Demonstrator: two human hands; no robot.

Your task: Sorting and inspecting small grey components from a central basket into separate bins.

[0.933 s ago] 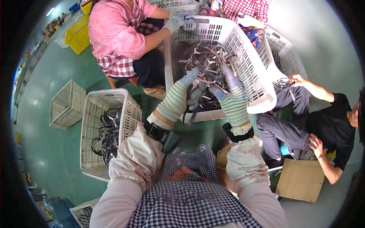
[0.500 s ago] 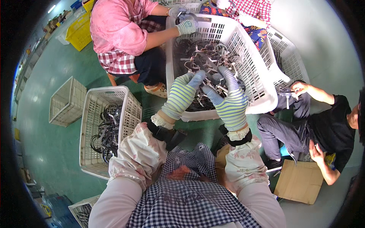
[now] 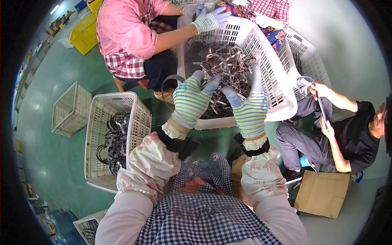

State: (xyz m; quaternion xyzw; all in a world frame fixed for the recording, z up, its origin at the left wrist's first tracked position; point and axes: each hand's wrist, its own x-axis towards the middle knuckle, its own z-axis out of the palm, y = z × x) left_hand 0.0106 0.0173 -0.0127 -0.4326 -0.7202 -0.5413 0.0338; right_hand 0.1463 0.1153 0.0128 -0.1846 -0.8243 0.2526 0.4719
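Note:
Both my hands, in striped gloves, are over the near side of a large white basket (image 3: 269,77) heaped with dark curved bands and pale metal-looking strips (image 3: 228,61). My left hand (image 3: 192,100) is open, its thumb and fingers apart. Just left of it a thin dark curved band (image 3: 164,87) shows blurred; whether it touches the hand I cannot tell. My right hand (image 3: 250,108) is open too, with fingers stretched up and thumb toward the left hand. Nothing shows between its fingers.
A white basket (image 3: 134,132) of dark curved bands stands at left, beside an off-white crate (image 3: 67,122). Across the big basket a person in pink (image 3: 126,28) reaches gloved hands over its rim. At right a seated person in black (image 3: 347,134) holds a ring-shaped band (image 3: 305,85) above cardboard (image 3: 322,194).
My hands have spread apart, and the dark piece between their fingertips is gone from there. A blurred curved band now shows left of my left hand. The person in black has raised a ring-shaped band.

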